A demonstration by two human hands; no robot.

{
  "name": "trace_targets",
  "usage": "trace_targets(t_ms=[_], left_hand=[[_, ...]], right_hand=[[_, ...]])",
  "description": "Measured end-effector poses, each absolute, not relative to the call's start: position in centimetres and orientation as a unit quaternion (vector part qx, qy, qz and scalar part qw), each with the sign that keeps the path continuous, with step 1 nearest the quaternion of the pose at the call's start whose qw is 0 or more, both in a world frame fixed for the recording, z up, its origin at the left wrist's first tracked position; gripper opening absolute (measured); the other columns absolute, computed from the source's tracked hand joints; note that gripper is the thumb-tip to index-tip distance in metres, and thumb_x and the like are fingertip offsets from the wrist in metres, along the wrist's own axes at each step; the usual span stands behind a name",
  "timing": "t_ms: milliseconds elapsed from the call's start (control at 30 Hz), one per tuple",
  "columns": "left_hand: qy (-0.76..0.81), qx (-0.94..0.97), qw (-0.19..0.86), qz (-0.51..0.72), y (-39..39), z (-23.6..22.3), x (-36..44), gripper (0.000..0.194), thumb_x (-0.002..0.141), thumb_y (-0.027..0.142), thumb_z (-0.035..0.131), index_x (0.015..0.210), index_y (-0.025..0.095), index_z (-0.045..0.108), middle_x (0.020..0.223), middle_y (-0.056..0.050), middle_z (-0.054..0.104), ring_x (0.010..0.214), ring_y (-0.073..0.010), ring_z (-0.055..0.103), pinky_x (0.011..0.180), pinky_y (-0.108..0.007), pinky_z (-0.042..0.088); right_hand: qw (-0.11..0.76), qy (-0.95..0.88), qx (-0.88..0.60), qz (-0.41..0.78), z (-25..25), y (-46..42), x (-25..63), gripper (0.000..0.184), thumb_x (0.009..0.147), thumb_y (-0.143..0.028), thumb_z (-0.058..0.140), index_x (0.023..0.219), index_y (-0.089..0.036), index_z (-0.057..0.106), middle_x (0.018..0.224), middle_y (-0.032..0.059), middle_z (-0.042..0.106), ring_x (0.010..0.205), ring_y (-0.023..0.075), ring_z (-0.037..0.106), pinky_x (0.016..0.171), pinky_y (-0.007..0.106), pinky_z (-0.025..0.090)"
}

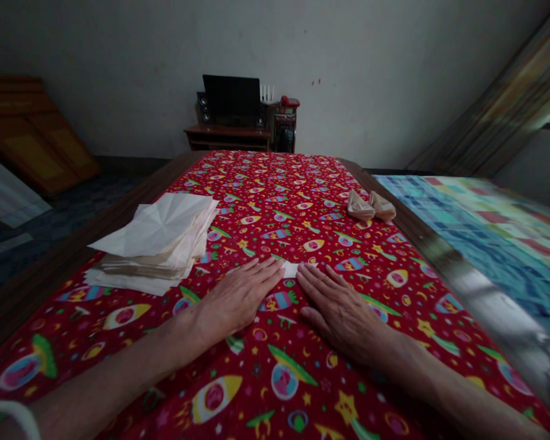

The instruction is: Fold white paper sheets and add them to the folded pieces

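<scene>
A small piece of folded white paper (290, 269) lies flat on the red patterned cloth, mostly covered by my fingers. My left hand (245, 292) rests palm down on its left end, fingers stretched out. From the other side my right hand (334, 299) presses flat on its right end, the fingers extended and the thumb apart. Only a short strip of the paper shows between the fingertips. To the left is a stack of creased paper sheets (158, 235), the top one marked with radiating folds. Two folded paper shapes (371, 206) sit at the right side of the cloth.
The red cloth (275, 366) covers a long table with a dark wooden edge (421, 238). Beyond it stand a monitor (233, 96) with speakers and a red telephone (290, 101). A wooden cabinet (32, 134) is at the left, a bed with a colourful cover (495, 244) at the right.
</scene>
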State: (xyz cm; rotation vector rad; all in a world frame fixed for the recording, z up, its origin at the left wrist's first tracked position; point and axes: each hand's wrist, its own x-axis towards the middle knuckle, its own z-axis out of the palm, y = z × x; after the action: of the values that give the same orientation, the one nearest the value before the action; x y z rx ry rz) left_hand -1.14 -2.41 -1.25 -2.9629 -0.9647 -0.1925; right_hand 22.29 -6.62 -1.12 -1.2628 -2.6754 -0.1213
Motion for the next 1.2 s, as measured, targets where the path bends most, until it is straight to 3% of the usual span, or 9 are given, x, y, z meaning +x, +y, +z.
trace_targets(t_ms=[133, 400, 633, 900, 1100, 1200], left_hand=[[-0.333, -0.941, 0.018, -0.061, -2.9, -0.8, -2.0, 0.057, 0.080, -0.001, 0.032, 0.135, 0.011, 0.042, 0.144, -0.009, 0.039, 0.134, -0.0183, 0.033, 0.110, -0.037, 0.029], [-0.338, -0.938, 0.002, -0.069, -3.1, -1.0, -3.3, 0.058, 0.080, 0.001, 0.034, 0.136, 0.014, 0.040, 0.145, -0.008, 0.037, 0.135, -0.0179, 0.032, 0.109, -0.037, 0.030], [-0.338, -0.937, 0.050, -0.080, -3.5, -0.8, -1.0, 0.052, 0.079, 0.004, 0.037, 0.129, 0.007, 0.047, 0.139, -0.013, 0.046, 0.130, -0.0220, 0.040, 0.111, -0.037, 0.027], [-0.326, -0.941, 0.027, -0.086, -3.4, -0.7, 0.4, 0.058, 0.075, 0.002, 0.039, 0.132, 0.006, 0.044, 0.139, -0.013, 0.044, 0.129, -0.0225, 0.042, 0.107, -0.038, 0.034], [-0.334, -0.932, 0.014, -0.138, -2.7, -1.2, -2.5, 0.047, 0.080, 0.003, 0.040, 0.123, 0.014, 0.055, 0.133, -0.007, 0.053, 0.126, -0.0207, 0.045, 0.107, -0.038, 0.037], [-0.342, -0.920, -0.002, -0.190, -2.0, -1.4, -2.9, 0.041, 0.081, 0.004, 0.042, 0.113, 0.016, 0.062, 0.122, -0.006, 0.062, 0.117, -0.0193, 0.053, 0.104, -0.036, 0.040]], right_hand=[[0.108, -0.894, -0.431, -0.054, -1.4, -6.7, 22.6, 0.049, 0.096, -0.037, 0.035, 0.138, -0.013, 0.041, 0.141, 0.0101, 0.041, 0.134, 0.0228, 0.032, 0.111, 0.047, 0.027], [0.096, -0.885, -0.448, -0.081, -1.4, -6.9, 23.4, 0.045, 0.095, -0.032, 0.037, 0.134, -0.012, 0.044, 0.139, 0.0097, 0.045, 0.129, 0.0228, 0.039, 0.108, 0.047, 0.030], [0.126, -0.890, -0.421, -0.119, -1.2, -6.3, 21.8, 0.038, 0.095, -0.030, 0.037, 0.119, -0.009, 0.057, 0.124, 0.0148, 0.059, 0.117, 0.0270, 0.052, 0.108, 0.052, 0.027], [0.141, -0.909, -0.387, -0.070, -0.4, -5.2, 20.9, 0.031, 0.093, -0.025, 0.040, 0.117, -0.016, 0.059, 0.123, 0.0116, 0.060, 0.115, 0.0231, 0.054, 0.102, 0.044, 0.038], [0.178, -0.895, -0.404, -0.062, -0.8, -4.5, 22.8, 0.028, 0.094, -0.024, 0.040, 0.110, -0.019, 0.062, 0.117, 0.0087, 0.064, 0.109, 0.0206, 0.059, 0.100, 0.042, 0.037], [0.177, -0.886, -0.428, -0.034, -0.8, -3.9, 23.1, 0.026, 0.094, -0.023, 0.040, 0.097, -0.019, 0.065, 0.109, 0.0088, 0.067, 0.099, 0.0201, 0.062, 0.090, 0.037, 0.043]])
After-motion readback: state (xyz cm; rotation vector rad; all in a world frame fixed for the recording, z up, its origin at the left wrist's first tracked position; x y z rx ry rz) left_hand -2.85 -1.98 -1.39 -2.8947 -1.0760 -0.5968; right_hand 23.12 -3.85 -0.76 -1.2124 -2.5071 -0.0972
